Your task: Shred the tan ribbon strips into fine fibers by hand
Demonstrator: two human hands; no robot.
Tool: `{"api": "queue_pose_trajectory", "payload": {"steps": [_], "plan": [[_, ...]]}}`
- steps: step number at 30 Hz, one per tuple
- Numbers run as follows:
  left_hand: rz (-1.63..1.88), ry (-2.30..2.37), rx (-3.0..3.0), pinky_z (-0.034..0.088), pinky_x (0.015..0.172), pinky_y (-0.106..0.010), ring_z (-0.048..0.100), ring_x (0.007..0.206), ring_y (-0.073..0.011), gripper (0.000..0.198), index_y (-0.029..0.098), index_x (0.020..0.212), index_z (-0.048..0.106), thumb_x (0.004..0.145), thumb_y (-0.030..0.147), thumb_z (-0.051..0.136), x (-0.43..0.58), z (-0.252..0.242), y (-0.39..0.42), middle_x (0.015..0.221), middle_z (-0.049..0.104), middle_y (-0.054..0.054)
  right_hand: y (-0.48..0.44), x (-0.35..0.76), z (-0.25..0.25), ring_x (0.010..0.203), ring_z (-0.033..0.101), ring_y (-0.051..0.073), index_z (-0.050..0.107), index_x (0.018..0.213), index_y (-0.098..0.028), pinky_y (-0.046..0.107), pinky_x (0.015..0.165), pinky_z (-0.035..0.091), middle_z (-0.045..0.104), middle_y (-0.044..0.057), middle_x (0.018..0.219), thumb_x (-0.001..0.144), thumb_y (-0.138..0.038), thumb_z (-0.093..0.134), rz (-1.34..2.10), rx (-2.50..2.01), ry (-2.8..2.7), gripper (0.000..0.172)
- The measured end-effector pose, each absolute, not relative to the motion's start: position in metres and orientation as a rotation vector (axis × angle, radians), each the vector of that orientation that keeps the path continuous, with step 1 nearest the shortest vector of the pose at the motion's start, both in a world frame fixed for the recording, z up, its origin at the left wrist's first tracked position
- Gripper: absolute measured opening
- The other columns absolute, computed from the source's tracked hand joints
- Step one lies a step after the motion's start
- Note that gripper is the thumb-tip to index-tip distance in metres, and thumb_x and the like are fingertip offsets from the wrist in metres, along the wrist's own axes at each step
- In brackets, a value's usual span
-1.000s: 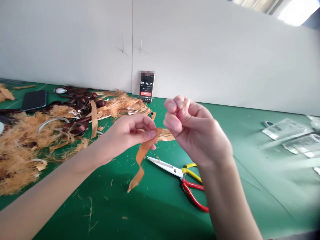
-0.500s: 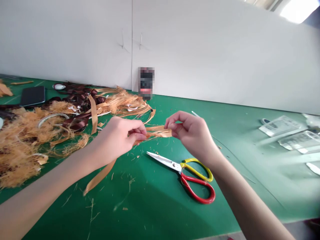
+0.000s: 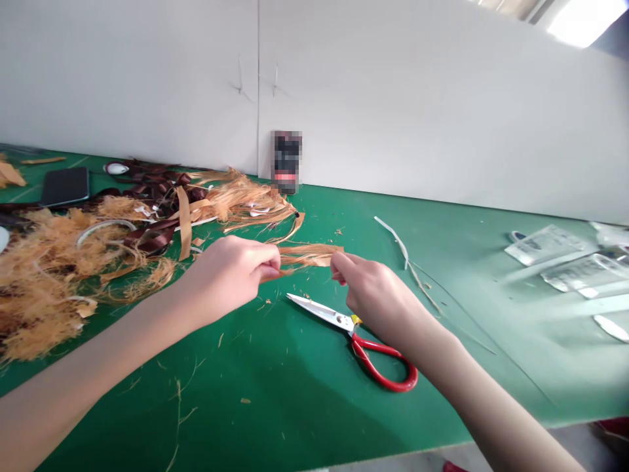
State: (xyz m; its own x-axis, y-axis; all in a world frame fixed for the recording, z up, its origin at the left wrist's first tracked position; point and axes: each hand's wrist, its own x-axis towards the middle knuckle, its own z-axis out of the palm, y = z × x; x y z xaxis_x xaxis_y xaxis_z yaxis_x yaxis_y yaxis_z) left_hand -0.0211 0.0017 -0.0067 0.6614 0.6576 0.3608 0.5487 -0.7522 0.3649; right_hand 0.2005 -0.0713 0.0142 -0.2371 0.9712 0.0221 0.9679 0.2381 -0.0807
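Between my two hands stretches a flat bundle of tan raffia strands (image 3: 307, 254), level above the green table. My left hand (image 3: 240, 265) is closed round its left end, with some strands showing below the fingertips. My right hand (image 3: 366, 278) is curled shut at the bundle's right end, back of the hand upward; its fingertips are partly hidden. Below the bundle lie scissors (image 3: 322, 311) with silver blades, pointing left. Their red handle shows, while my right hand and wrist cover most of the yellow one.
Frayed tan fibre (image 3: 54, 282) and dark brown ribbon (image 3: 152, 239) are heaped at left, beside a black phone (image 3: 65, 186). Another phone (image 3: 286, 160) leans on the white wall. A pale strip (image 3: 393, 237) lies right of centre. Clear plastic packets (image 3: 545, 246) lie far right.
My right hand has turned over and come lower, covering the yellow scissor handle and uncovering the pale strip. The tan strip hanging below my left hand no longer shows there.
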Motion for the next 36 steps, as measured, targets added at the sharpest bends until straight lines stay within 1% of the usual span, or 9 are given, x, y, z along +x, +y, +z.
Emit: {"api": "queue_pose_trajectory", "payload": {"steps": [3,5,8,11,13,18,25,32,36], "plan": [[0.766,1.034,2.638,0.042,0.052,-0.026,0.062,0.053,-0.0159,0.022,0.019,0.066,0.066,0.082,0.020,0.051,-0.033,-0.004,0.004,0.062,0.071,-0.001,-0.072,0.223,0.006,0.067,0.057,0.016,0.049,0.084,-0.017,0.023,0.052,0.031,0.064,0.008,0.085,0.062,0.004,0.039,0.066,-2.029,-2.338,0.032],[0.772,1.106,2.487,0.039,0.046,-0.024,0.057,0.043,-0.0127,0.017,0.020,0.067,0.067,0.081,0.024,0.057,-0.038,0.000,0.003,0.053,0.067,0.002,-0.072,0.239,-0.002,0.059,0.056,0.016,0.051,0.082,-0.017,0.024,0.050,0.031,0.063,0.007,0.074,0.066,0.003,0.039,0.057,-2.103,-2.259,0.028],[0.788,1.144,2.265,0.044,0.052,-0.021,0.064,0.053,-0.0125,0.012,0.021,0.075,0.069,0.082,0.029,0.062,-0.037,0.004,-0.002,0.060,0.071,0.003,-0.073,0.246,-0.013,0.050,0.055,0.017,0.054,0.103,-0.016,0.026,0.047,0.033,0.064,0.003,0.065,0.086,-0.016,0.043,0.081,-2.165,-2.153,0.021],[0.804,1.102,2.172,0.049,0.064,-0.018,0.069,0.072,-0.0130,0.011,0.023,0.084,0.070,0.084,0.030,0.062,-0.026,0.003,-0.008,0.079,0.076,0.002,-0.078,0.231,-0.017,0.062,0.061,0.018,0.047,0.124,-0.019,0.030,0.056,0.043,0.068,0.009,0.103,0.085,-0.047,0.054,0.202,-2.040,-2.090,0.049],[0.832,1.075,2.158,0.051,0.068,-0.017,0.070,0.077,-0.0129,0.011,0.022,0.085,0.070,0.084,0.029,0.062,-0.017,-0.001,-0.012,0.084,0.077,0.002,-0.081,0.214,-0.015,0.074,0.062,0.017,0.055,0.117,-0.023,0.031,0.066,0.046,0.061,0.008,0.122,0.085,-0.048,0.056,0.249,-1.865,-2.097,0.040],[0.980,0.963,2.255,0.052,0.067,-0.018,0.071,0.072,-0.0121,0.012,0.019,0.086,0.068,0.086,0.026,0.059,0.003,-0.006,-0.020,0.079,0.077,0.002,-0.084,0.179,-0.003,0.054,0.046,0.009,0.064,0.099,-0.018,0.025,0.055,0.042,0.066,0.003,0.089,0.090,-0.035,0.051,0.375,-1.602,-1.789,0.023],[1.209,0.972,2.403,0.049,0.060,-0.023,0.069,0.064,-0.0140,0.011,0.021,0.079,0.067,0.085,0.022,0.058,0.014,-0.001,-0.031,0.073,0.076,0.002,-0.081,0.166,0.009,0.051,0.041,0.007,0.068,0.084,-0.016,0.023,0.051,0.038,0.066,0.000,0.075,0.084,-0.015,0.055,0.315,-1.474,-1.683,0.013],[1.138,1.020,1.907,0.049,0.061,-0.022,0.066,0.068,-0.0144,0.012,0.023,0.076,0.068,0.085,0.027,0.061,0.014,0.002,-0.037,0.073,0.073,0.003,-0.085,0.158,0.006,0.050,0.041,0.008,0.066,0.073,-0.017,0.022,0.046,0.034,0.057,-0.002,0.060,0.083,-0.024,0.059,0.655,-1.427,-1.300,0.013],[1.039,0.944,1.590,0.049,0.063,-0.022,0.064,0.070,-0.0144,0.015,0.022,0.076,0.067,0.085,0.034,0.062,0.017,0.002,-0.033,0.073,0.069,0.003,-0.083,0.159,0.004,0.045,0.030,0.006,0.067,0.071,-0.019,0.021,0.041,0.025,0.042,-0.007,0.050,0.083,-0.028,0.062,0.878,-1.309,-1.119,0.016]]}}
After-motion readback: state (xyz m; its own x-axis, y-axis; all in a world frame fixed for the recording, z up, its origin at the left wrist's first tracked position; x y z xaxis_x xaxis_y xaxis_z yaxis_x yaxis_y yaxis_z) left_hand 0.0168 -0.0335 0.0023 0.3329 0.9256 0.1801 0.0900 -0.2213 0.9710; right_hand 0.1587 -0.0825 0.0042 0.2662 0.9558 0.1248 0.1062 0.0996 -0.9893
